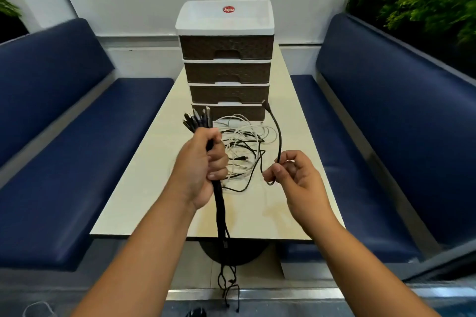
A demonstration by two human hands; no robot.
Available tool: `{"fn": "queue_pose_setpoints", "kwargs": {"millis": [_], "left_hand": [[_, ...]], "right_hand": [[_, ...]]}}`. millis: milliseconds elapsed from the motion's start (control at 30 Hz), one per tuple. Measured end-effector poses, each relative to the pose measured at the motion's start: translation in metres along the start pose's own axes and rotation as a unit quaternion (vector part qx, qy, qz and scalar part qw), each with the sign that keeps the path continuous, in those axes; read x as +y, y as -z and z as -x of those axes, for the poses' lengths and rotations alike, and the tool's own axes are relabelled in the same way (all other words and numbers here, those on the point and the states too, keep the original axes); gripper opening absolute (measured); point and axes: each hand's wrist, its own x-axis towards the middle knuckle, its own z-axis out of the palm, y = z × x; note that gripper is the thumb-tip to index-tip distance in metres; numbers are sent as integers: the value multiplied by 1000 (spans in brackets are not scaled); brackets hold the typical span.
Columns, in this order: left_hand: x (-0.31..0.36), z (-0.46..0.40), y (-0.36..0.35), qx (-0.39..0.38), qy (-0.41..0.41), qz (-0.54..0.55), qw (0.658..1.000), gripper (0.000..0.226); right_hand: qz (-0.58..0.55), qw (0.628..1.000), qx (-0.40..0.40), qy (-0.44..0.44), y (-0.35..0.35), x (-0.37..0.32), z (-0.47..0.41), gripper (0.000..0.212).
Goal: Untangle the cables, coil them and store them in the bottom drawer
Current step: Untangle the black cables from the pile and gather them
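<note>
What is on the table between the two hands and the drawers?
In the head view, a tangled pile of white and black cables lies on the table, between the left hand, the right hand and the drawer unit.

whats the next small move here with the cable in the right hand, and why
Probably bring the single black cable pinched in the right hand across to the bundle of black cables gripped in the left hand, plug end alongside the others. Its plug end stands free, while its lower part still runs into the tangle on the table, and the bottom drawer looks closed.
</note>
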Motion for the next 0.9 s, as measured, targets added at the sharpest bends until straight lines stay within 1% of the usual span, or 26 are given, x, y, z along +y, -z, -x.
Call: {"fn": "queue_pose_setpoints", "kwargs": {"millis": [100,200,233,267,367,433,600,667,700,733,800,900], "left_hand": [[-12,-1,-8,-2,-5,-18,1000,23],[-16,-2,-15,0,-5,-16,1000,42],[-15,-3,-17,6,-9,-15,1000,45],[-15,-3,-18,12,-15,-16,1000,45],[-13,-6,-20,36,-30,-28,999,33],[-13,-8,-20,39,-31,-36,998,30],[-16,-10,-21,24,-29,-69,997,35],[-15,-12,-20,17,-32,-58,998,40],[-13,-14,-18,16,-33,-43,998,42],[-11,-16,-16,17,-35,-25,999,42],[-7,-21,-11,14,-41,-1,999,42],[3,-26,-2,-13,-33,29,999,43]], "right_hand": [[11,999,-19,31,-12,-5,3,8],[41,997,-53,46,-22,-5,10,15],[52,996,-60,48,-25,-3,12,17],[64,995,-63,50,-28,-1,14,18],[78,994,-64,44,-32,5,18,22],[85,993,-69,43,-33,8,17,24],[90,991,-83,55,-36,10,15,20],[81,991,-88,54,-38,14,13,15],[75,992,-91,51,-39,17,13,8],[74,991,-97,46,-39,20,11,6],[110,987,-109,50,-36,32,7,19],[234,962,-129,57,-27,60,-12,18]]}}
